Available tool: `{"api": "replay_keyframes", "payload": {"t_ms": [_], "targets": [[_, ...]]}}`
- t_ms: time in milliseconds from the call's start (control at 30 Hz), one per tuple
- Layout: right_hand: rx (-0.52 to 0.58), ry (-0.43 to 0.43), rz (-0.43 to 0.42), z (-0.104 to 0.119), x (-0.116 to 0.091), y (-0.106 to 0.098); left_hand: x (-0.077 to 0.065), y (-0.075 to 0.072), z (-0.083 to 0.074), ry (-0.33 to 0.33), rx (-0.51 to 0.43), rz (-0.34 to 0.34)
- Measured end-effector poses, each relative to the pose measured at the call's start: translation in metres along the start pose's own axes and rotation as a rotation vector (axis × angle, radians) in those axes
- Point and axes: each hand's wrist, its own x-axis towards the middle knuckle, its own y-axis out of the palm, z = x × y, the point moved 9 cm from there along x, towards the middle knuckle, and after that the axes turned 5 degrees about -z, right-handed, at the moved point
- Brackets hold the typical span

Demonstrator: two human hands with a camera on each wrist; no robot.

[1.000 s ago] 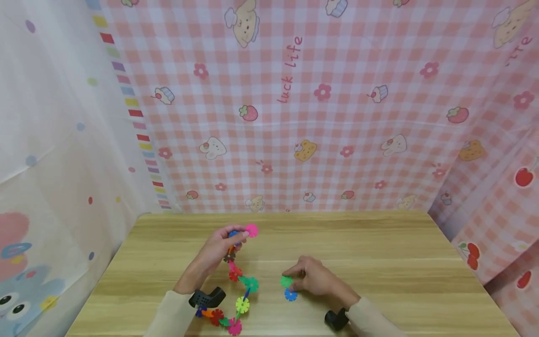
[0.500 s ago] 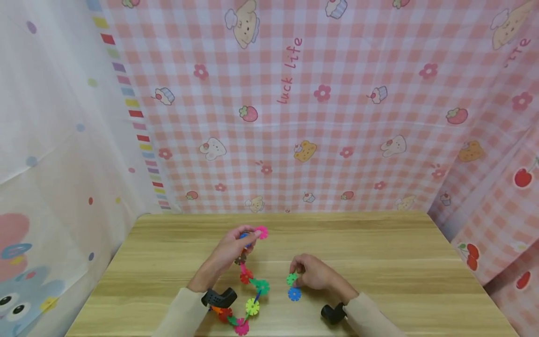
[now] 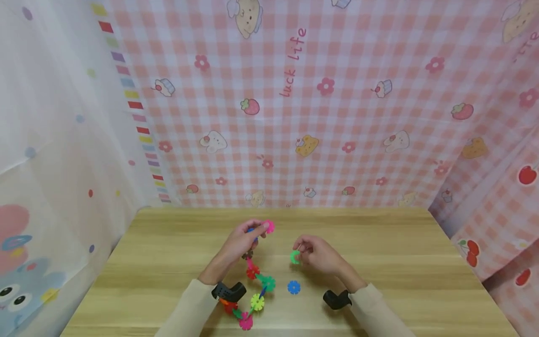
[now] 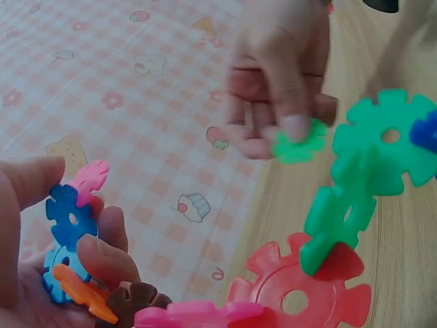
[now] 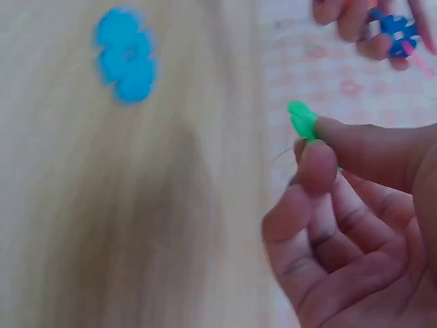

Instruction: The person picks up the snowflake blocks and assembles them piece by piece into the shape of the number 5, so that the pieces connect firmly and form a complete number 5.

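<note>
My left hand [image 3: 241, 242] grips the upper end of a chain of notched plastic discs, seen close up in the left wrist view. At that end a pink disc [image 4: 92, 179] is slotted into a blue disc [image 4: 66, 217] beside the thumb. From the hand the chain hangs down past a red disc [image 4: 293, 290] and a green disc [image 4: 389, 137], its lower part near the left wrist. Between thumb and forefinger my right hand [image 3: 321, 255] pinches a single bright green disc [image 5: 303, 121], held above the table and apart from the chain.
A loose blue disc [image 3: 294, 287] lies flat on the wooden table [image 3: 379, 262] between the forearms. Behind the table's back edge hangs a pink checked curtain [image 3: 269, 131]. A black wrist camera [image 3: 337, 299] is strapped to the right wrist, another [image 3: 229, 291] to the left.
My right hand has lifted the green disc up off the table, away from the blue disc, which stays behind. My left hand and the chain have shifted to the right.
</note>
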Motion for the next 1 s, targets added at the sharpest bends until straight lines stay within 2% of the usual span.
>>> {"api": "replay_keyframes", "payload": {"t_ms": [200,333,467,567,733,1000], "targets": [[0.148,0.018,-0.077,0.014,0.006,-0.01,0.001,0.004,-0.005,0.008,-0.025,-0.018],[0.229,0.046,-0.18,0.019,0.006,-0.02,0.001,0.011,-0.007,0.016,-0.01,0.001],[0.277,0.02,-0.256,0.031,0.006,-0.029,0.001,0.011,-0.01,0.026,-0.007,-0.008],[0.25,-0.032,-0.292,0.044,0.007,-0.033,0.0,0.009,-0.011,0.021,-0.036,-0.017],[0.194,-0.069,-0.36,0.055,0.011,-0.035,-0.001,0.008,-0.013,0.019,-0.083,-0.001],[0.178,-0.151,-0.378,0.067,0.014,-0.031,-0.002,0.006,-0.017,0.05,-0.109,0.007]]}}
